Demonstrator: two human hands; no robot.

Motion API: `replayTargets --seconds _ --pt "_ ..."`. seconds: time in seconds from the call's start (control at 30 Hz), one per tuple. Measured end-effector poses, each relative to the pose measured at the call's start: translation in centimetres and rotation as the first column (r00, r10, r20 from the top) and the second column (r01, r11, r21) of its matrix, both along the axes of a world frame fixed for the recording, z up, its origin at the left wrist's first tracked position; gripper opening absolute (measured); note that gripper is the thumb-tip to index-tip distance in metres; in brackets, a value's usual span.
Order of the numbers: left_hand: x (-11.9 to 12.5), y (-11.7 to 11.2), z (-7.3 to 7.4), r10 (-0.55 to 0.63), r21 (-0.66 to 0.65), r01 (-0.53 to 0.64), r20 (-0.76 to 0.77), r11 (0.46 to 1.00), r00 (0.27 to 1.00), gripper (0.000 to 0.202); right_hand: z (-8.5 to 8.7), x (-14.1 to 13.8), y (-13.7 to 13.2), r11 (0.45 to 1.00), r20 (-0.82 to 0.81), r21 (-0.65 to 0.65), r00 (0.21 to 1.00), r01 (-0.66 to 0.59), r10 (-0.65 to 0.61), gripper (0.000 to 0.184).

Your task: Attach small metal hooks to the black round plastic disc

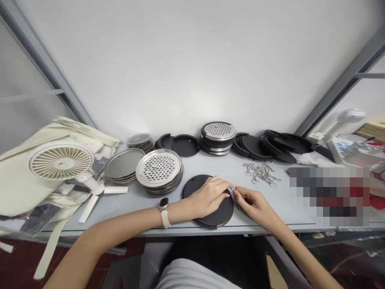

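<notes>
A round black disc [198, 186] lies flat near the table's front edge. My left hand [207, 196], a watch on its wrist, rests on top of the disc with fingers curled toward its right rim. My right hand [255, 204] sits beside that rim, fingertips pinched together on something small I cannot make out, where both hands meet. A heap of small metal clips [261, 173] lies just behind my right hand.
Stacks of perforated steel discs [159, 170] and plain steel plates [123, 164] stand left of the hands. More black discs [270, 146] and a capped stack [218, 136] line the wall. A white fan [61, 162] lies on cream bags at left.
</notes>
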State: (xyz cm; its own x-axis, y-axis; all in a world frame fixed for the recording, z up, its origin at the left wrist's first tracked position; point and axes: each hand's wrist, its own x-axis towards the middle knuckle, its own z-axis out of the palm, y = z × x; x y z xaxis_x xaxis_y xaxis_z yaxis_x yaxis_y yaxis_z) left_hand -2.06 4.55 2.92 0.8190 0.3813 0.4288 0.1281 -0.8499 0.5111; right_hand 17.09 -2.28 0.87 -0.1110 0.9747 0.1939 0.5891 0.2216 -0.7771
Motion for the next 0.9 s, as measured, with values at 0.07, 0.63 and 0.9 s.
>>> replayTargets --seconds 0.07,0.63,0.9 --pt "0.02 -0.07 0.15 -0.014 -0.015 0.013 -0.014 1.0 1.0 0.023 -0.07 0.15 0.02 0.999 -0.036 0.023 0.999 0.04 -0.04 0.041" --pt "-0.11 -0.68 0.68 0.098 0.019 -0.098 -0.05 0.995 0.994 0.029 0.14 -0.24 0.05 0.998 0.097 -0.032 0.994 -0.047 0.05 0.035" --pt "-0.04 -0.56 0.62 0.091 0.033 -0.089 -0.056 0.995 0.994 0.023 0.02 -0.08 0.12 0.997 0.102 -0.054 0.993 -0.046 0.052 0.038"
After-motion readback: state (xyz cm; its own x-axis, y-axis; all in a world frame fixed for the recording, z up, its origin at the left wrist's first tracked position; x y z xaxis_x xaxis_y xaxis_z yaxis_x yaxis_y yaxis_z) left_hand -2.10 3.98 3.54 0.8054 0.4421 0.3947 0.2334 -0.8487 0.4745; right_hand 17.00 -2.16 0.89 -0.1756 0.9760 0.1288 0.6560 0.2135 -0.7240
